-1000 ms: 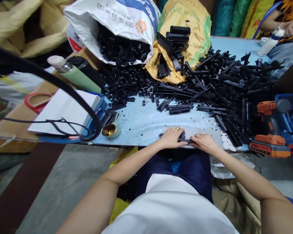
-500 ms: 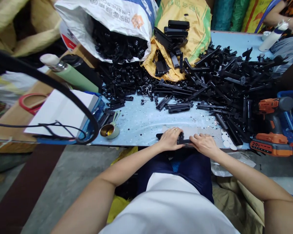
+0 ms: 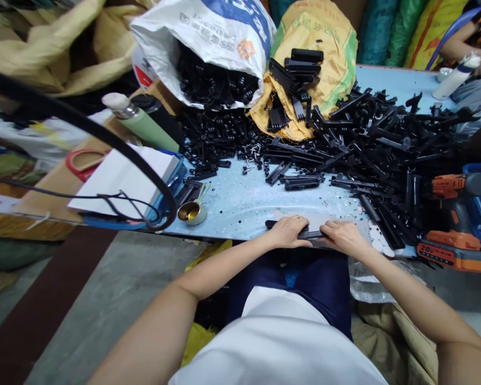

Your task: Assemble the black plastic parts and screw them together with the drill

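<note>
On the table, near edge: your left hand and right hand press down on one black strip.
Across the back and right spreads the heap of black parts, spilling out of a white sack and over a yellow sack. The orange drill lies far right, the green bottle leans at the left, and the little brass scoop sits by the left edge. Down front, your left fingers curl closed over the strip's left half and your right fingers bend onto its right end. The strip lies flat and crosswise, directly before you.
</note>
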`<action>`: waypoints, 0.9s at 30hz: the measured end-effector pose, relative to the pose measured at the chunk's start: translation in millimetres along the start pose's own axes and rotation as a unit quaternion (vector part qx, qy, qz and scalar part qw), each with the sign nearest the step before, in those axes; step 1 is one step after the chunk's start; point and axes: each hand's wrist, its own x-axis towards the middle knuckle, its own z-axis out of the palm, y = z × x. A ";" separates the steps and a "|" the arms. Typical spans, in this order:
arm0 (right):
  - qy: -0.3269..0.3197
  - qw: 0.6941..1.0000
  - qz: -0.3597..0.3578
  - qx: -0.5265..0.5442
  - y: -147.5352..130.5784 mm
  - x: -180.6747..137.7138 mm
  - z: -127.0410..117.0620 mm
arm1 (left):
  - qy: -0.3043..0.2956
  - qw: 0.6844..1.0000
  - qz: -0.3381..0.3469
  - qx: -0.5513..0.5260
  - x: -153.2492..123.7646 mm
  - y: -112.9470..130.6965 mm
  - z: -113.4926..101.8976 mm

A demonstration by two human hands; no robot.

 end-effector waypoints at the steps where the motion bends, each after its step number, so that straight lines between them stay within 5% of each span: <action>1: 0.015 1.000 -0.005 0.004 6.7 -0.5 7.9 | 0.001 1.000 -0.002 -0.006 5.7 -4.4 -5.3; 4: 0.064 0.998 -0.012 0.011 24.6 -5.8 30.0 | 0.109 0.984 -0.142 -0.002 21.9 -37.4 -33.4; 6: 0.100 0.994 -0.020 0.028 32.4 -10.1 38.2 | 0.198 0.923 -0.327 0.040 27.3 -71.6 -56.8; 8: 0.144 0.988 -0.022 0.055 37.4 -9.0 38.9 | 0.204 0.868 -0.444 0.081 27.0 -104.9 -75.4; 10: 0.189 0.979 -0.009 0.078 41.8 3.4 32.9 | 0.168 0.858 -0.476 0.097 22.6 -127.6 -84.2; 15: 0.209 0.974 0.037 0.080 56.6 89.6 2.0 | 0.206 0.890 -0.399 0.077 3.1 -122.6 -71.2; 20: 0.084 0.996 0.009 -0.023 66.0 185.0 -25.9 | 0.290 0.932 -0.212 0.039 -26.7 -72.7 -48.7; 24: 0.025 0.998 -0.031 -0.039 67.4 213.7 -33.3 | 0.237 0.965 -0.101 0.044 -44.3 -41.0 -37.5; 27: 0.059 0.997 -0.035 -0.019 67.1 206.8 -34.7 | 0.183 0.977 -0.072 0.080 -47.2 -31.1 -35.0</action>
